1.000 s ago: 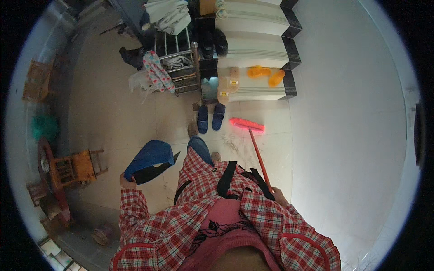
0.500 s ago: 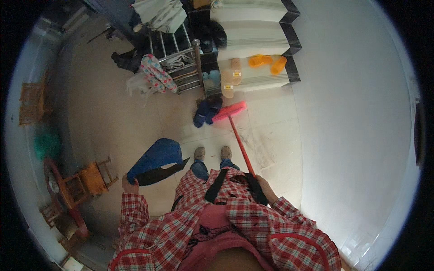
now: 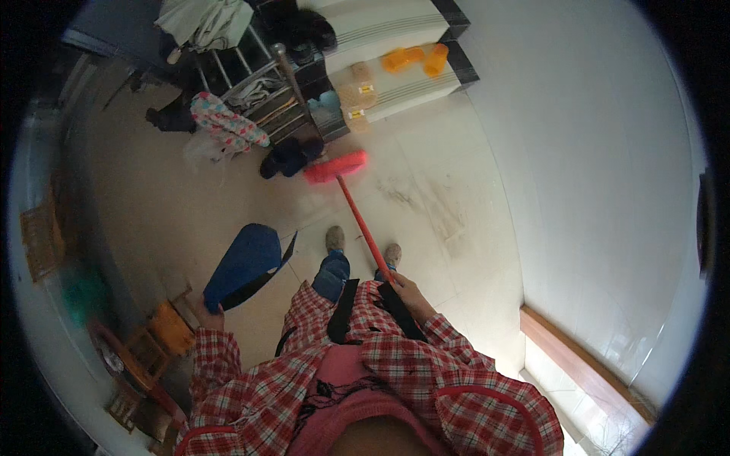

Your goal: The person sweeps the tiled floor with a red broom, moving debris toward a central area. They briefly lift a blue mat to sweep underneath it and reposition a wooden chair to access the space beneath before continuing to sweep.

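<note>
My left hand [image 3: 211, 313] is closed on the near end of a blue dustpan [image 3: 245, 258], which hangs above the floor to my left. In my right hand [image 3: 414, 299] is the red handle of a broom [image 3: 362, 222], gripped close to my body. The broom's pink head [image 3: 335, 166] rests on the floor beyond my feet, right beside a pair of dark blue slippers [image 3: 291, 156]. Dark smudges [image 3: 426, 199] mark the pale tiles to the right of the handle.
Steps [image 3: 403, 87] at the far side carry orange slippers [image 3: 414, 58] and beige slippers [image 3: 357, 95]. A metal rack [image 3: 255, 87] with cloths stands left of them. Small wooden chairs [image 3: 169, 328] are at the left. A white wall [image 3: 585, 175] rises on the right.
My view has turned and shifted to the right. The broom head has moved left, alongside the dark blue slippers, and my right hand has come closer to my middle. One foot has stepped forward.
</note>
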Demonstrator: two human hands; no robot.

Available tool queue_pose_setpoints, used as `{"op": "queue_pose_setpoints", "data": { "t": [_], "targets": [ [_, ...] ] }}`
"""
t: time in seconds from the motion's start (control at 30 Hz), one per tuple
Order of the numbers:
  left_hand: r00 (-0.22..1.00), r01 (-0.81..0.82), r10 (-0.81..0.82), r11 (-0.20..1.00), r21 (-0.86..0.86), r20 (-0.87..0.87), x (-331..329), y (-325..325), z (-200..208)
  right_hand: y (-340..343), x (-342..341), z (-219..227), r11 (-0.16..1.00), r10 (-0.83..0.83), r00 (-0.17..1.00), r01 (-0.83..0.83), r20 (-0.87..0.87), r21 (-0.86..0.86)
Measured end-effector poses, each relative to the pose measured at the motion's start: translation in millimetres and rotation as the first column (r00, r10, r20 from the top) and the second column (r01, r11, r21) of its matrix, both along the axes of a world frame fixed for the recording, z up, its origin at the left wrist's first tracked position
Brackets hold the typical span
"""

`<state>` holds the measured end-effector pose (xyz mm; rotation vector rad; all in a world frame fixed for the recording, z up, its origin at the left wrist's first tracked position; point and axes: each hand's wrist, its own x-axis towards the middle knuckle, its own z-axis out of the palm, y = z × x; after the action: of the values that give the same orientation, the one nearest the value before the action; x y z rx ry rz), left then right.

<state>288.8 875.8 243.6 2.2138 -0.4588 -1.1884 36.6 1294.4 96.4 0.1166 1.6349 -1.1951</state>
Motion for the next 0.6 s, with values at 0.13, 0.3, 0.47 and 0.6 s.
{"op": "queue_pose_setpoints", "data": {
  "t": [0.13,0.3,0.47,0.6],
  "targets": [
    [0.996,0.089,-0.089,0.996,0.024,0.031,-5.2,-6.9,-26.2,80.7,0.2,51.9,0.968,0.200,0.977,-0.187,-0.066,0.167],
    [0.868,0.494,-0.496,0.867,-0.061,-0.023,17.9,4.5,-67.7,182.1,-13.0,134.9,0.912,-0.037,0.961,-0.079,0.273,0.402],
    [0.974,0.125,-0.141,0.987,-0.097,-0.178,-42.8,27.0,-41.0,177.4,-42.6,168.9,0.957,-0.021,0.973,-0.047,0.231,0.285],
    [0.980,0.015,-0.038,0.993,-0.117,-0.194,-61.7,50.4,-17.5,111.2,-91.6,104.6,0.964,0.226,0.973,-0.229,0.037,0.134]
  ]
}}
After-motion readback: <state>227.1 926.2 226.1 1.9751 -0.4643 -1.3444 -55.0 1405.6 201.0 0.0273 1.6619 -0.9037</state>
